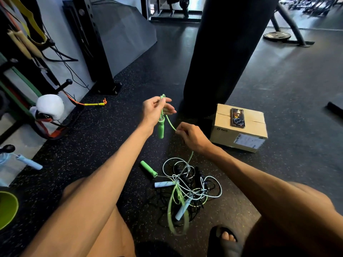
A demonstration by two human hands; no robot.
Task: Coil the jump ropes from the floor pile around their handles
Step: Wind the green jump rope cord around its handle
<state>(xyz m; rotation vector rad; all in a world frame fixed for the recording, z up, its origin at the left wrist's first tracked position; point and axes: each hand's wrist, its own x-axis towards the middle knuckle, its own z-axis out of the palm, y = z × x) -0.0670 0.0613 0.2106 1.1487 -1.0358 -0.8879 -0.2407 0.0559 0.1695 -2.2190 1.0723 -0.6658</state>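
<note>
We've got the green rope (170,123) in both hands
Left hand (155,110) pinches it above the dangling handle (161,129), right hand (192,139) pinches it lower down.

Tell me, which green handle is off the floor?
The green handle dangling under the left hand; the other green handle lies on the floor beside the pile.

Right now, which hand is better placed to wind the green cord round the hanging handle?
Right. The right hand pinches the green cord running down to the pile; the left hand holds it above the hanging handle.
</note>
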